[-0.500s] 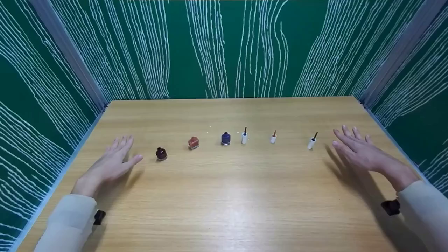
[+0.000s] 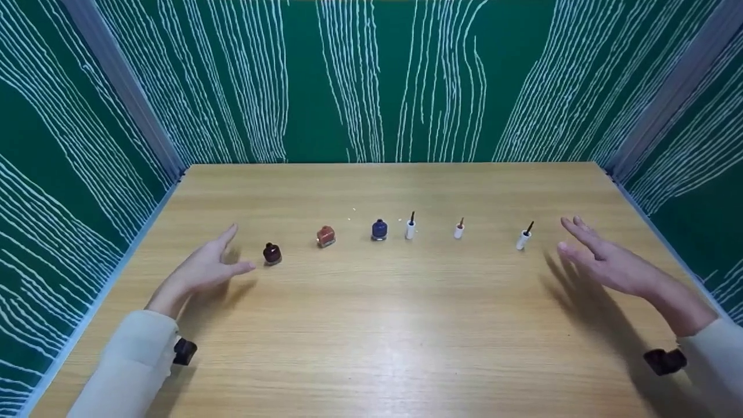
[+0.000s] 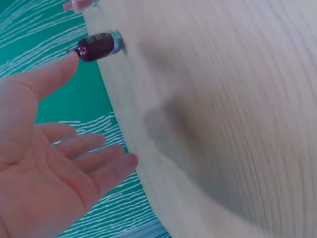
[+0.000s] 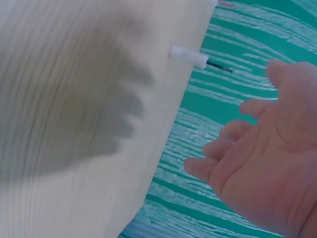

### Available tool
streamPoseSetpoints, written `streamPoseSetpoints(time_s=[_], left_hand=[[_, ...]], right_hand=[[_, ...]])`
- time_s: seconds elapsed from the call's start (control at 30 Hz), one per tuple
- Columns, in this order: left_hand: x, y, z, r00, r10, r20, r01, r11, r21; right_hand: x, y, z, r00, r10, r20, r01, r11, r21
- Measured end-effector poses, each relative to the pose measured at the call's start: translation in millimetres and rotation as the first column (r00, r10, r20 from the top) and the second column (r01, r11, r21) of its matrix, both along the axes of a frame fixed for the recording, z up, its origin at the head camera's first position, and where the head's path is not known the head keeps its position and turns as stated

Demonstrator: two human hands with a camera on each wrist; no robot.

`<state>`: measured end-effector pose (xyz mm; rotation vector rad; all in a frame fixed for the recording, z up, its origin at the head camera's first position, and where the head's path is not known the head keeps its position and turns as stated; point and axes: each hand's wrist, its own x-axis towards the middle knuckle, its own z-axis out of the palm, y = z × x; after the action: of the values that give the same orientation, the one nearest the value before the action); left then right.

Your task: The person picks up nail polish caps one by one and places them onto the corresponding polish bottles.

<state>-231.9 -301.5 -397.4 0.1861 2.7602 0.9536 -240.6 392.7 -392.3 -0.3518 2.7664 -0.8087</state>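
Note:
My left hand [image 2: 206, 267] hovers above the table with fingers extended and nothing in it. Just right of its thumb stands a dark red nail polish bottle [image 2: 272, 253], uncapped, seen also in the left wrist view [image 3: 96, 47]. Further right are an orange-red nail polish bottle [image 2: 326, 236] and a dark blue one [image 2: 379, 230]. Three white caps stand with their brushes pointing up: one by the blue bottle [image 2: 411, 229], a middle one [image 2: 459, 230] and a right one [image 2: 523, 238]. My right hand [image 2: 615, 264], empty with relaxed fingers, hovers right of that last cap [image 4: 188, 56].
The wooden table [image 2: 371, 337] is bounded by green walls [image 2: 325, 133] with wavy white lines at the back and sides. Tiny white specks [image 2: 354, 209] lie behind the bottles.
My left hand has moved right, closer to the dark red bottle, and turned more on its side. The right hand has also turned sideways. The whole head view has shifted slightly.

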Motion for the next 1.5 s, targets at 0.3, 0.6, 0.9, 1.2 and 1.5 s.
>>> streamPoseSetpoints(time_s=[0.3, 0.6, 0.9, 1.2, 1.5], left_hand=[[-12.3, 12.7, -7.3, 0.997, 0.073, 0.031, -0.076, 0.992, 0.105], [-24.8, 18.6, -21.0, 0.991, 0.116, 0.067, -0.122, 0.988, 0.097], [-28.5, 21.2, -24.2, 0.987, 0.116, 0.109, -0.131, 0.981, 0.143], [-32.7, 20.0, -26.9, 0.986, 0.09, 0.144, -0.118, 0.971, 0.206], [-33.4, 21.7, -26.5, 0.987, 0.07, 0.141, -0.102, 0.968, 0.23]], right_hand=[[11.8, -28.7, 4.6, 0.995, -0.069, -0.067, 0.06, 0.99, -0.13], [15.1, -54.7, 5.3, 0.98, -0.098, -0.174, 0.039, 0.948, -0.314], [4.4, -74.0, -1.8, 0.995, -0.074, -0.073, 0.037, 0.911, -0.411], [-3.7, -85.7, -18.3, 0.998, -0.022, 0.061, 0.049, 0.863, -0.503], [-13.5, -94.4, -25.9, 0.946, 0.02, 0.325, 0.186, 0.786, -0.589]])
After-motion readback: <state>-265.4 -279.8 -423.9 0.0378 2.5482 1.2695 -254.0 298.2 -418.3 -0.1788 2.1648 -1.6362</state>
